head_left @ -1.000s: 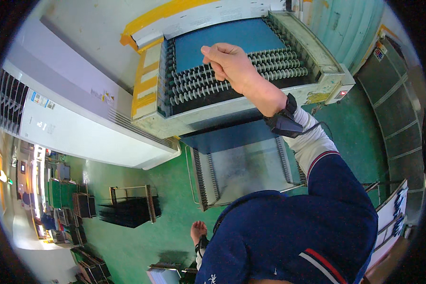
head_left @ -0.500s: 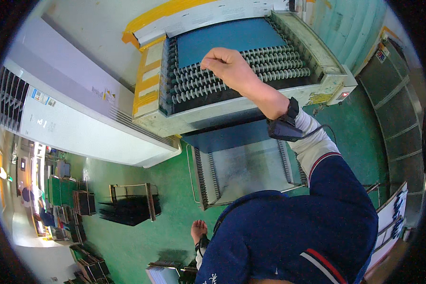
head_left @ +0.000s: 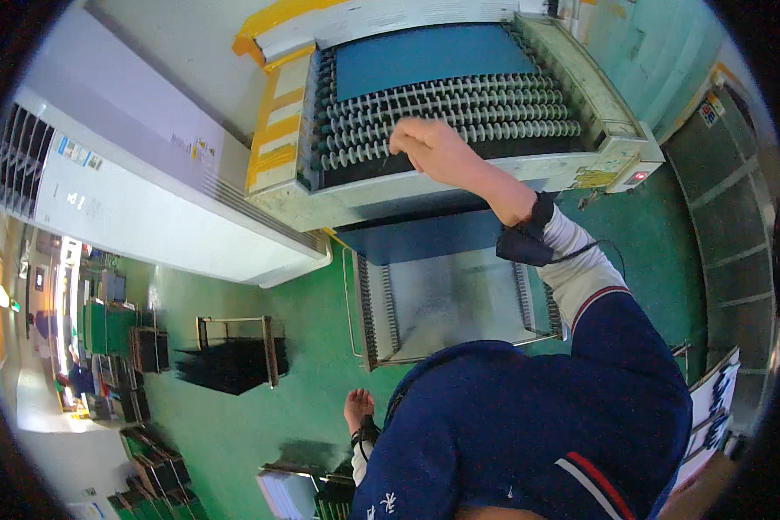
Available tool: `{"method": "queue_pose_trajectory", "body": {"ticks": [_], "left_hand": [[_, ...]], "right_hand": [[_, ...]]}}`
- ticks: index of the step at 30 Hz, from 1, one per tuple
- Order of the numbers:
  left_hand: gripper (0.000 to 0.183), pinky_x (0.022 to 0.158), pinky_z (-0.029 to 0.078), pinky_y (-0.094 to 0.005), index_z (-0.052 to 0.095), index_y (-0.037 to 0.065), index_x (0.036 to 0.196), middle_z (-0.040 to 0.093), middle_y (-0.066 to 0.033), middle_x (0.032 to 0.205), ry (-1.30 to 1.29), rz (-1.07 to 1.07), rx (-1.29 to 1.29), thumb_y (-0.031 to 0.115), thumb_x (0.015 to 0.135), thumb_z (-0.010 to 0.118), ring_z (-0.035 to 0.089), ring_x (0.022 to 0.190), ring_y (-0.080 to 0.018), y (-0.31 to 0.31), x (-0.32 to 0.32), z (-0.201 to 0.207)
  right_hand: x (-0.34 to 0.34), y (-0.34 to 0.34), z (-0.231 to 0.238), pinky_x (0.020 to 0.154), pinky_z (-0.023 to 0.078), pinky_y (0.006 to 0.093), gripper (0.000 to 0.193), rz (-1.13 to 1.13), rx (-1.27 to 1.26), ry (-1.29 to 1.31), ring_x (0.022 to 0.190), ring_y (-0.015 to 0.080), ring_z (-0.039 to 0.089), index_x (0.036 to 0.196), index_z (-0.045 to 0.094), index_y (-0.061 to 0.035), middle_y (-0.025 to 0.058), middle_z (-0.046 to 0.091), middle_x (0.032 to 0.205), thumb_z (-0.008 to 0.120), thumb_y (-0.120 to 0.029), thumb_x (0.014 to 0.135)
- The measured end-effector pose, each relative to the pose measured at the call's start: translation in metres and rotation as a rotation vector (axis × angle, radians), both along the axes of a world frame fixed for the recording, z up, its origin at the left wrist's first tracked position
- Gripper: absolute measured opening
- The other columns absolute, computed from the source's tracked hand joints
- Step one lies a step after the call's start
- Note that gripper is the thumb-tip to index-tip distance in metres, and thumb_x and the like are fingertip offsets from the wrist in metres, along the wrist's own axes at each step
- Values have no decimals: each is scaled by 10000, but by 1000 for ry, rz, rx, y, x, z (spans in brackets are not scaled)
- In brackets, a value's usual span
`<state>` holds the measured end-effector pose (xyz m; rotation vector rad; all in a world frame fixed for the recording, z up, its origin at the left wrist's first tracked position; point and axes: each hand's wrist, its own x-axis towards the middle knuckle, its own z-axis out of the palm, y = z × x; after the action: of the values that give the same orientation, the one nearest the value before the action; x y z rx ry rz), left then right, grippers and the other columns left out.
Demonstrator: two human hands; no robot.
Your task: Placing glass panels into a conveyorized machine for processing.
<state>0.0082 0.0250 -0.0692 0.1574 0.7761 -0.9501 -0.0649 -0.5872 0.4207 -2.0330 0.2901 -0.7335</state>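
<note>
My right hand [head_left: 433, 149] hovers over the front edge of a roller conveyor machine [head_left: 273, 206], its fingers bent together and pointing down at the nearest rollers [head_left: 368, 154]. Whatever is between the fingers, if anything, is hidden. Beyond the hand a flat blue panel [head_left: 433, 59] lies on the rollers, apart from my fingers. My left hand [head_left: 358, 406] hangs low on my left side above the green floor, fingers curled, nothing visible in it. Below the machine's front stands a slotted rack [head_left: 369, 316], with a dark blue panel [head_left: 433, 236] at its far end.
A white air conditioner [head_left: 173, 217] lines the left side of the machine. On the green floor are a rack of black panels [head_left: 234, 364] and another rack with pale panels [head_left: 290, 496]. Grey metal panelling [head_left: 737, 217] stands at right. A red-lit switch [head_left: 640, 177] sits on the machine's corner.
My right hand has drawn back from beside the blue panel toward the machine's front edge. The panel lies slightly farther in, baring more rollers. My left hand still hangs low.
</note>
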Motion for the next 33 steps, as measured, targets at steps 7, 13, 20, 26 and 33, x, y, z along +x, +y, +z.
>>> {"method": "queue_pose_trajectory", "body": {"ticks": [7,13,20,26,33], "left_hand": [[133,698,472,-348,531,74,946,585,-60,911,-291,-200,825,196,920,484,564,845,-247,-62,-7,72],[125,777,457,-345,523,59,955,567,-73,989,-701,-279,612,169,901,498,545,897,-248,-13,-14,47],[243,644,387,-278,391,75,714,353,-34,652,-472,206,331,145,940,445,378,616,-168,-80,18,157],[207,599,383,-296,505,83,780,454,-9,683,-659,365,439,220,933,529,449,637,-160,-116,56,278],[345,587,369,-295,552,82,676,456,0,608,-673,564,-53,294,942,493,441,610,-150,-123,68,369]], "right_hand": [[-31,0,-101,615,469,369,174,1,80,323,646,268,613,860,588,-18,133,629,746,541,-185,867],[-32,17,-144,792,470,398,207,-40,-289,454,935,335,595,978,633,-33,137,640,997,599,-176,831],[-60,18,-176,884,448,407,326,-69,-357,557,1045,360,562,1106,581,-44,172,604,1117,623,-209,829],[-53,11,-195,812,459,454,304,-101,-501,773,961,400,578,1012,595,-11,221,623,1003,635,-236,811],[-41,-5,-204,833,452,448,409,-56,-600,942,986,405,576,1060,598,45,248,616,1024,638,-265,797]]}}
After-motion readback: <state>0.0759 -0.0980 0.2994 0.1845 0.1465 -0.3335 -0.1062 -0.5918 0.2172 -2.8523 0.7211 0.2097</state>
